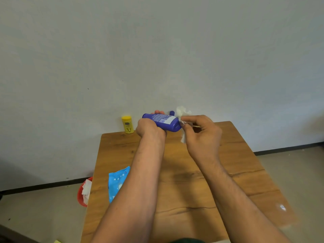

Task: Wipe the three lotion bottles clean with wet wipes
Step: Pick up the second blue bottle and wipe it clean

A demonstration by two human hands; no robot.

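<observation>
Head view: left hand [149, 128] grips blue lotion bottle [163, 122], long axis sideways; right hand [201, 130] pinches wet wipe [182, 114] at bottle's right end.

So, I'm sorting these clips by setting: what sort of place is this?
Likely a plain indoor room: a brown wooden table before a bare pale wall, a beige floor, and a red plastic bin beside the table.

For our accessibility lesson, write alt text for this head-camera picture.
A left hand holds a blue lotion bottle sideways over a table while the right hand presses a white wipe to it. A yellow bottle stands behind.
</observation>
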